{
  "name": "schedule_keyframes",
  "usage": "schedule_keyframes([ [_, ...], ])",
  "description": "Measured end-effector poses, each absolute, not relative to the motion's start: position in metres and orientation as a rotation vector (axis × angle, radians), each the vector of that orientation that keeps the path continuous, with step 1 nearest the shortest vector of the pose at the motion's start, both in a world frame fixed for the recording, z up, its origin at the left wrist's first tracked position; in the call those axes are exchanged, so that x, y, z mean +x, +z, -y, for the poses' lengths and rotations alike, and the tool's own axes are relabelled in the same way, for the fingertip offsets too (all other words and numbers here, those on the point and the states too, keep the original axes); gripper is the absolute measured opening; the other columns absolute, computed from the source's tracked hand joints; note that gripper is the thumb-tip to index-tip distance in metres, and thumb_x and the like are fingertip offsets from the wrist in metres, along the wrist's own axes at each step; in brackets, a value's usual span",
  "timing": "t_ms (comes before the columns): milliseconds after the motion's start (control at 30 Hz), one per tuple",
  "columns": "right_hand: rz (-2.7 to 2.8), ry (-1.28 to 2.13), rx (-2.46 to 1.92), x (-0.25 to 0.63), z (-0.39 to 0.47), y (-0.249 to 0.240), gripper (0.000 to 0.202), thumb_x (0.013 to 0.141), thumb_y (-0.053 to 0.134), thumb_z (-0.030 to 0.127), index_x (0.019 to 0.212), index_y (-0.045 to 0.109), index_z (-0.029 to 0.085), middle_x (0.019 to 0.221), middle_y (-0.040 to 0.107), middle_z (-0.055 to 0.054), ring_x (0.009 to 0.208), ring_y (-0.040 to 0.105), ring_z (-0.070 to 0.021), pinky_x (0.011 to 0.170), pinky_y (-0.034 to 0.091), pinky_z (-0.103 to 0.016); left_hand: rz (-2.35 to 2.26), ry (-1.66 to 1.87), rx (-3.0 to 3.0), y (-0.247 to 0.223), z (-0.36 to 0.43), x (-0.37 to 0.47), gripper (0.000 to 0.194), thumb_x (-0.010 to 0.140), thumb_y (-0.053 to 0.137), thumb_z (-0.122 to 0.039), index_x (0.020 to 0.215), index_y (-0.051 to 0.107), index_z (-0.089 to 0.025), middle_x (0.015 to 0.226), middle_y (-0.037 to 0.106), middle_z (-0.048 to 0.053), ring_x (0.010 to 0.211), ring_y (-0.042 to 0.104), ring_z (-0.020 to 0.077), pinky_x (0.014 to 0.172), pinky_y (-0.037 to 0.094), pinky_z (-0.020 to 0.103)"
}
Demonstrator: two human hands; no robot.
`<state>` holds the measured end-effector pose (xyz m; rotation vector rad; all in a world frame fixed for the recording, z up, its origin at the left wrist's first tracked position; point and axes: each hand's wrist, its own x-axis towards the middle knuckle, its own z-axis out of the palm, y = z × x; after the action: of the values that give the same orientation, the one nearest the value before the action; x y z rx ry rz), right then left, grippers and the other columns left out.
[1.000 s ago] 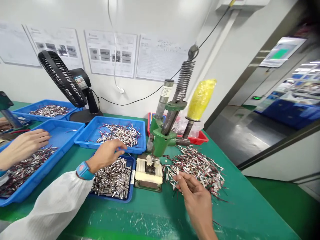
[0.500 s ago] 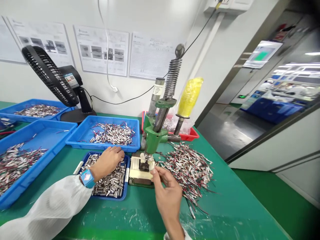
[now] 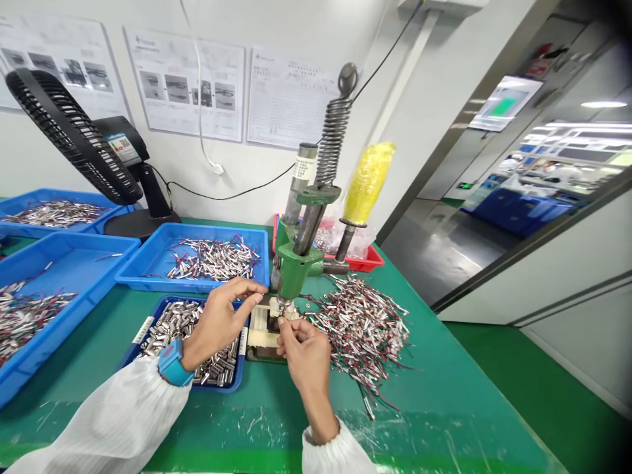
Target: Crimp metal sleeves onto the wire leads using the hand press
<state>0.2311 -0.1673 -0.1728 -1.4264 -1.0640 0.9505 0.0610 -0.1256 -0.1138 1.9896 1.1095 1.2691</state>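
My left hand [image 3: 224,319] is above the right side of a small blue tray [image 3: 232,388] of short metal cylinders [image 3: 217,368]. Its thumb and index finger stretch toward the press, tips apart, and no object shows between them. My right hand [image 3: 307,352] is at the front of the green hand press [image 3: 295,273], thumb and fingertips pinched together right under the ram. Whatever it pinches is too small and covered to name. The pale press base [image 3: 261,338] shows between the hands, partly covered by my right fingers.
Right of the press lies a heap of small metal parts with red and black wires [image 3: 363,329]. Larger blue trays [image 3: 128,273] of similar parts stand left and behind. A red tray [image 3: 375,258] sits behind the press, beside its yellow-wrapped handle [image 3: 369,184]. A black fan [image 3: 74,135] stands back left.
My left hand has lifted out of the cylinder tray and moved right toward the press, fingers extended. My right hand has brought its fingertips in under the ram. The view has shifted slightly.
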Motion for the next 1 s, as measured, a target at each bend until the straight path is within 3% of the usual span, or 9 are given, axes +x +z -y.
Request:
schedule_keyframes([
  [167, 1.065, 0.930, -1.429, 0.229, 0.166, -0.170, 0.045, 0.081, 0.062, 0.060, 0.064, 0.057, 0.019, 0.053, 0.060, -0.001, 0.045, 0.057, -0.0153, 0.045, 0.039, -0.024, -1.067, 1.275, 1.736, -0.128, 0.124, 0.075, 0.016, 0.093, 0.062, -0.031, 0.099, 0.067, -0.017, 0.093, 0.072, 0.007, 0.086, 0.070, 0.0186, 0.079, 0.057, 0.032],
  [567, 1.063, 0.904, -1.425, 0.230, 0.165, -0.177, 0.043, 0.083, 0.061, 0.057, 0.067, 0.059, 0.018, 0.054, 0.060, 0.000, 0.046, 0.056, -0.0140, 0.048, 0.040, -0.023, -1.136, 1.214, 1.878, -0.129, 0.120, 0.080, 0.013, 0.092, 0.060, -0.027, 0.097, 0.065, -0.017, 0.091, 0.071, 0.005, 0.082, 0.068, 0.0175, 0.078, 0.054, 0.031],
  [733, 1.069, 0.890, -1.433, 0.230, 0.165, -0.176, 0.043, 0.083, 0.061, 0.058, 0.066, 0.058, 0.018, 0.053, 0.059, 0.000, 0.046, 0.054, -0.0137, 0.047, 0.039, -0.023, -1.150, 1.270, 1.858, -0.128, 0.122, 0.083, 0.022, 0.095, 0.058, -0.029, 0.110, 0.066, -0.017, 0.104, 0.072, 0.007, 0.093, 0.067, 0.0191, 0.085, 0.052, 0.033],
  [1000, 1.071, 0.882, -1.388, 0.229, 0.166, -0.178, 0.043, 0.085, 0.061, 0.057, 0.066, 0.058, 0.019, 0.052, 0.056, 0.002, 0.047, 0.049, -0.0121, 0.047, 0.037, -0.022, -1.042, 1.286, 1.690, -0.133, 0.125, 0.092, 0.017, 0.093, 0.062, -0.030, 0.103, 0.064, -0.017, 0.096, 0.070, 0.005, 0.089, 0.066, 0.0179, 0.082, 0.052, 0.031],
])
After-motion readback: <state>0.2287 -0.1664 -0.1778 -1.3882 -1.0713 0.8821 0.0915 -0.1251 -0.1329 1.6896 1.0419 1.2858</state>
